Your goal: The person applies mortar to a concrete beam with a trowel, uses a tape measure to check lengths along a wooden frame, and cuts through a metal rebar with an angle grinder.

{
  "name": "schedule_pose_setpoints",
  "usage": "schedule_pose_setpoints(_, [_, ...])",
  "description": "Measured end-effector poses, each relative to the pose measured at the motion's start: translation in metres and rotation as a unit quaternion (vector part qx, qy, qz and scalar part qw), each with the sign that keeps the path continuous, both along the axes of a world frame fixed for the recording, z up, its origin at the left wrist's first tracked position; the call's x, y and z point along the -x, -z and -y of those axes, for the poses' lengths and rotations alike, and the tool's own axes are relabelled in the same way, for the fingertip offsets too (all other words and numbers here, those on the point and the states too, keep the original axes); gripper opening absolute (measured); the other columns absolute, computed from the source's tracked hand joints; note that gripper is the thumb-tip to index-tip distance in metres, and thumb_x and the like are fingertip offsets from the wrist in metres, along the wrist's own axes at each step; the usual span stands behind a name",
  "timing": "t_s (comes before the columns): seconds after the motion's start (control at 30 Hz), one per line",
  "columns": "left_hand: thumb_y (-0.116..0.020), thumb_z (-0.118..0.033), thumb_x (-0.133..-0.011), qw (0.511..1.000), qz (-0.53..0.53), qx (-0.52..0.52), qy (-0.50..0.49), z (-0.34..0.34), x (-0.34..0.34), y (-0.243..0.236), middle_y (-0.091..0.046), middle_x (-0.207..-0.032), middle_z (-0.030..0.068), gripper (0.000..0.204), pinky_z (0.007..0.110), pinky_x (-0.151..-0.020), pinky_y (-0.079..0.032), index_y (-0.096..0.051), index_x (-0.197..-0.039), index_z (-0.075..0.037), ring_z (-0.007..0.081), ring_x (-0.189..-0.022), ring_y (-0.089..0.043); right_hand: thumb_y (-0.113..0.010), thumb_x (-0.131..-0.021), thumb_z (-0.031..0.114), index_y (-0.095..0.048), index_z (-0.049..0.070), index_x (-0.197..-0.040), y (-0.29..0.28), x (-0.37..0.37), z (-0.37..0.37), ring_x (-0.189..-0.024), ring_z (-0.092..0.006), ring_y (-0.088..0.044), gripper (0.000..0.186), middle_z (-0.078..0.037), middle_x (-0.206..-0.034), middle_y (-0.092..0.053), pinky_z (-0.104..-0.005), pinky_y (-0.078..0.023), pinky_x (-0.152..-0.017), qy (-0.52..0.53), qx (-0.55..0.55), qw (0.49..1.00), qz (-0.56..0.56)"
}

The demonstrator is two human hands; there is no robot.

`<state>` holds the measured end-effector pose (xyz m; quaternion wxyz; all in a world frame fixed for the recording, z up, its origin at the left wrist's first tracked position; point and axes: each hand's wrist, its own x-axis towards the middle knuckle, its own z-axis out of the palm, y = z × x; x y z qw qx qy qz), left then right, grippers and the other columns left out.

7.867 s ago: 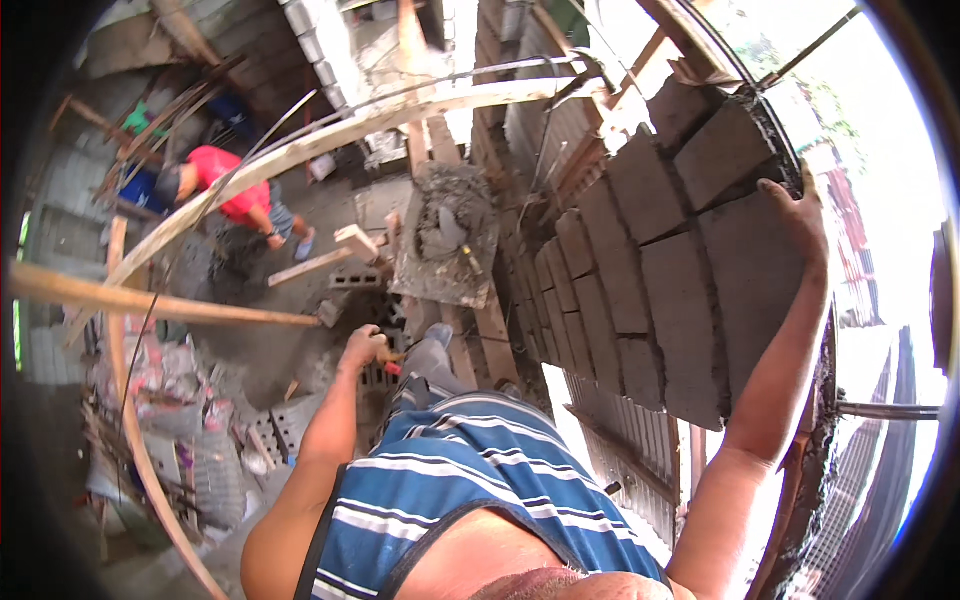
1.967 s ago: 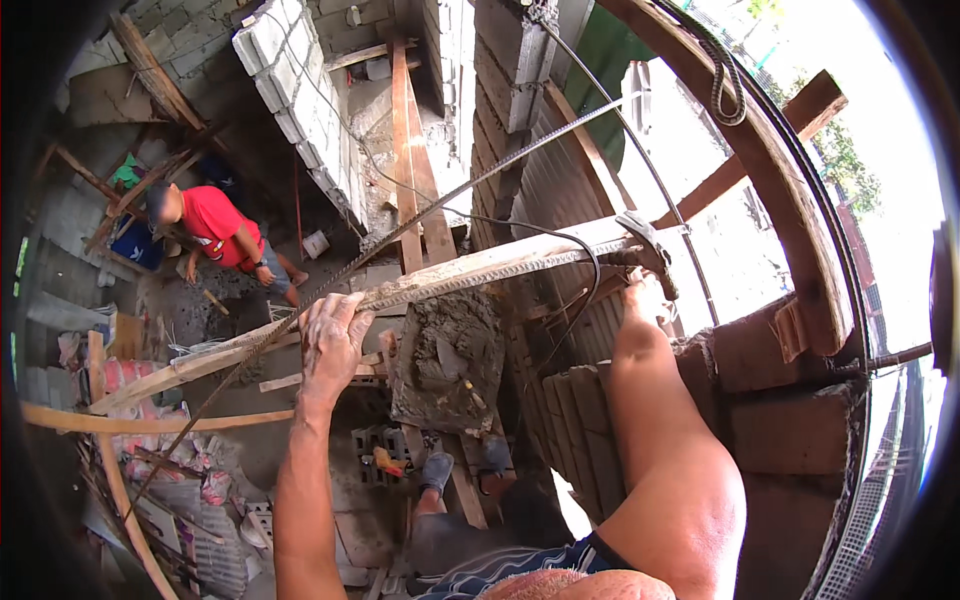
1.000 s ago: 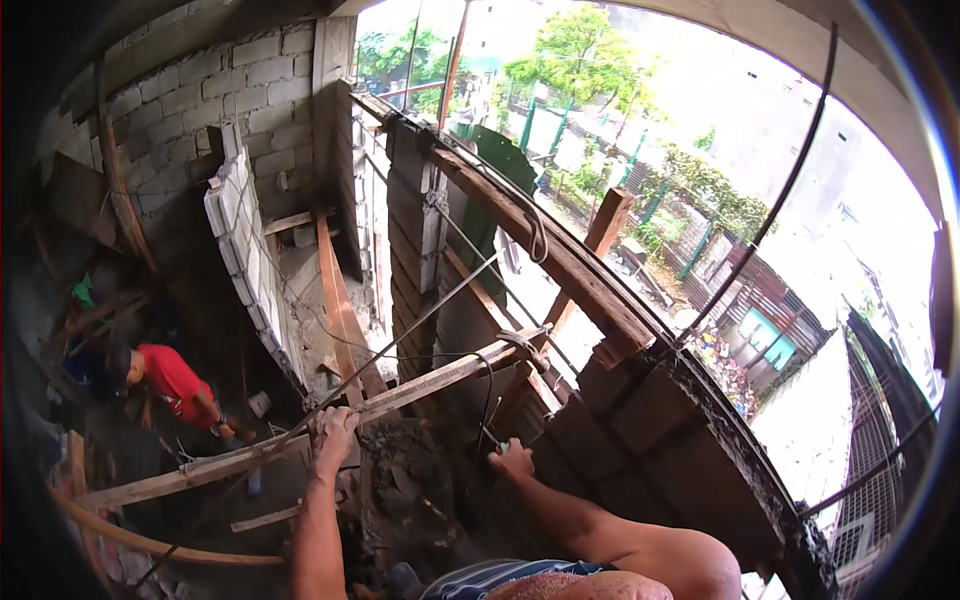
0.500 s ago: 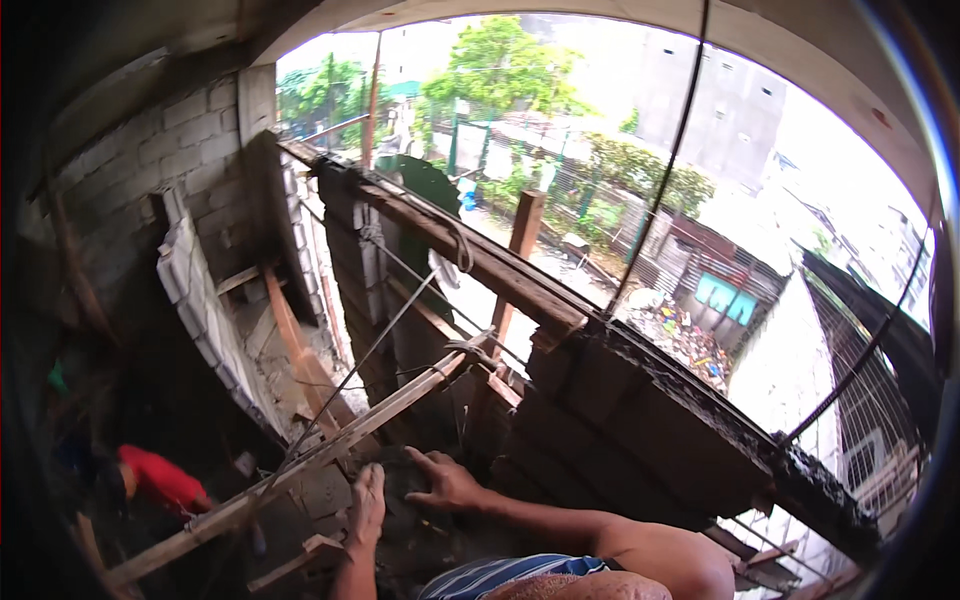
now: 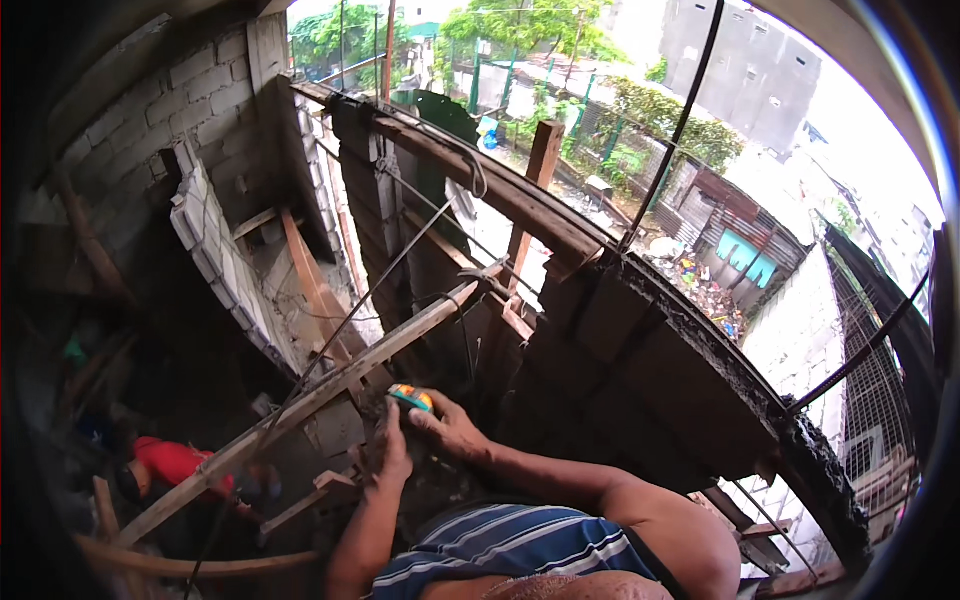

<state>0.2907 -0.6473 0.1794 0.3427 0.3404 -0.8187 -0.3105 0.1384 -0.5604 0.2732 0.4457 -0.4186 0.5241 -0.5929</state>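
A small yellow-orange and teal tape measure [image 5: 411, 398] sits at the fingertips of my two hands, low in the middle of the view. My right hand [image 5: 452, 432] reaches in from the right, its fingers closed round the tape measure. Close against the near left side of it is my left hand [image 5: 394, 452], fingers held up together; its grip is partly hidden. Just beyond my hands, a long wooden beam [image 5: 345, 378] slants from lower left up to a tied joint.
A block wall with a dark ledge [image 5: 640, 385] runs down to the right. Steel rods [image 5: 680, 120] rise along it. Down on the left, a person in red [image 5: 180, 465] bends over near loose timber. A broken block wall [image 5: 225, 265] stands behind the beam.
My hands have come closer together, and the tape measure now shows between them. The view has shifted, and the person in red has moved slightly.
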Motion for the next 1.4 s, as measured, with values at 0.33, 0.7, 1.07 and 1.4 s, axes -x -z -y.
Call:
schedule_pose_setpoints(0.33, [-0.029,-0.016,-0.111,0.993,0.014,0.063,0.097,0.004,0.018,-0.09,-0.033,-0.16,0.02,0.049,0.038,-0.122,-0.025,-0.025,-0.157,-0.001,0.0338,-0.148,-0.033,-0.055,-0.105,0.032,-0.037,0.004,-0.153,-0.034,0.018,0.0,-0.111,-0.0142,-0.054,0.059,-0.003,-0.126,-0.057,-0.0283,-0.045,-0.097,-0.058,0.056,0.995,0.051])
schedule_pose_setpoints(0.7, [-0.075,-0.013,-0.089,0.816,-0.294,-0.471,0.16,0.053,0.059,-0.185,-0.07,-0.103,0.0073,0.029,0.029,-0.086,-0.053,-0.065,-0.114,-0.001,0.0148,-0.093,-0.066,-0.076,-0.088,0.018,-0.039,-0.005,-0.149,-0.092,0.058,0.027,-0.11,-0.0175,-0.062,0.075,-0.017,-0.12,-0.067,-0.0315,-0.048,-0.099,0.037,0.081,0.977,-0.193])
schedule_pose_setpoints(1.07, [-0.064,-0.03,-0.093,0.934,-0.314,-0.161,0.055,0.184,0.071,-0.337,-0.066,-0.088,0.0035,0.024,0.032,-0.069,-0.055,-0.066,-0.101,-0.007,0.0137,-0.072,-0.061,-0.077,-0.09,0.028,-0.04,0.002,-0.151,-0.012,0.084,-0.027,-0.101,-0.0145,-0.06,0.076,-0.012,-0.114,-0.064,-0.0304,-0.05,-0.088,-0.002,0.007,0.99,-0.141])
schedule_pose_setpoints(1.4, [-0.075,-0.075,-0.072,0.967,-0.244,-0.008,0.068,0.198,0.093,-0.464,-0.044,-0.145,0.0245,0.123,0.05,-0.113,-0.037,-0.025,-0.154,0.003,0.0364,-0.137,-0.042,-0.072,-0.091,0.02,-0.056,0.003,-0.141,0.082,0.079,-0.067,-0.08,-0.0084,-0.054,0.056,-0.005,-0.105,-0.066,-0.0281,-0.048,-0.073,0.074,-0.036,0.976,-0.202])
